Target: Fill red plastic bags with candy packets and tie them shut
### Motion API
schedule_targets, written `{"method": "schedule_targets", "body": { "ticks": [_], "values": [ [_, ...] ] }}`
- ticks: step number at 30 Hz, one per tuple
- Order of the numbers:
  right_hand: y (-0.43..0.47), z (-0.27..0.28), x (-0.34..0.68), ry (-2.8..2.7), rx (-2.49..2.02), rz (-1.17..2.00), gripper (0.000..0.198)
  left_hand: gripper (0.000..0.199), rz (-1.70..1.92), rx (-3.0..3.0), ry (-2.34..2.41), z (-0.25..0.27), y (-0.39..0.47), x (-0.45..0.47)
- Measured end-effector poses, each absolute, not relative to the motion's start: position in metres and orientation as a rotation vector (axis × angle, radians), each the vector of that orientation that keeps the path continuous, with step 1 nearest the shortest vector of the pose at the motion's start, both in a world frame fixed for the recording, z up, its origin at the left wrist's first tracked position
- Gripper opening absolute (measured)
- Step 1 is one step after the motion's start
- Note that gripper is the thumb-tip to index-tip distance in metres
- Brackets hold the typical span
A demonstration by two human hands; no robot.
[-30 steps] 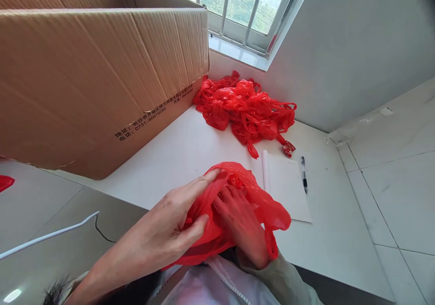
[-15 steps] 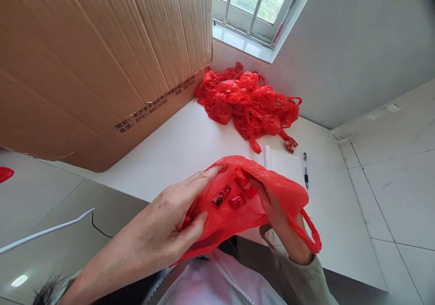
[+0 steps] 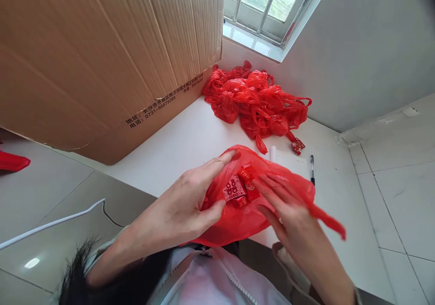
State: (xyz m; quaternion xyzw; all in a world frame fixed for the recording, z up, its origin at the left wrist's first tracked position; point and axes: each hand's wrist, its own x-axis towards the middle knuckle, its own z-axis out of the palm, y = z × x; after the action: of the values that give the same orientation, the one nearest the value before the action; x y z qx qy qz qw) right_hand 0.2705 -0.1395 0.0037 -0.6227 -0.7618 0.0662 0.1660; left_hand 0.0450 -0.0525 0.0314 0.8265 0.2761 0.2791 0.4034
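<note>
A red plastic bag (image 3: pixel 238 230) hangs with its mouth spread between my hands at the table's front edge. My left hand (image 3: pixel 188 198) holds its left side, thumb and forefinger apart at the rim and the other fingers hidden. My right hand (image 3: pixel 288 212) is at the right side of the mouth, fingers stretched out and partly inside. In the bag lie a pink-and-red patterned box (image 3: pixel 234 188), a red wrapped piece (image 3: pixel 251 191) and a small shiny red wrapped sweet (image 3: pixel 240 201).
A heap of red plastic bags (image 3: pixel 258 99) lies at the back by the wall, with a small red packet (image 3: pixel 298 146) beside it. A notebook (image 3: pixel 292 159) and a pen (image 3: pixel 312 169) lie to the right. A large cardboard box (image 3: pixel 112 60) stands at the left.
A patterned box now shows in the bag, where a dark red wrapped piece was visible before. My right hand has drawn partly out, and the bag's handle is off my right wrist.
</note>
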Motion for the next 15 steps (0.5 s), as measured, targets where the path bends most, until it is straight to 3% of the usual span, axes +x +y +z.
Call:
{"method": "schedule_targets", "body": {
  "ticks": [7,12,13,15],
  "values": [
    [-0.165,0.046,0.273,-1.73,-2.065,-0.589,0.045,0.068,0.695,2.11,0.694,0.038,-0.048,0.042],
    [-0.15,0.035,0.271,-1.619,-2.045,-0.388,0.081,0.066,0.661,2.11,0.653,0.042,-0.052,0.042],
    [-0.148,0.032,0.274,-1.612,-2.052,-0.305,0.08,0.066,0.65,2.115,0.648,0.042,-0.052,0.042],
    [-0.147,0.026,0.279,-1.591,-2.063,-0.147,0.058,0.067,0.631,2.132,0.647,0.041,-0.052,0.04]
  ]
}}
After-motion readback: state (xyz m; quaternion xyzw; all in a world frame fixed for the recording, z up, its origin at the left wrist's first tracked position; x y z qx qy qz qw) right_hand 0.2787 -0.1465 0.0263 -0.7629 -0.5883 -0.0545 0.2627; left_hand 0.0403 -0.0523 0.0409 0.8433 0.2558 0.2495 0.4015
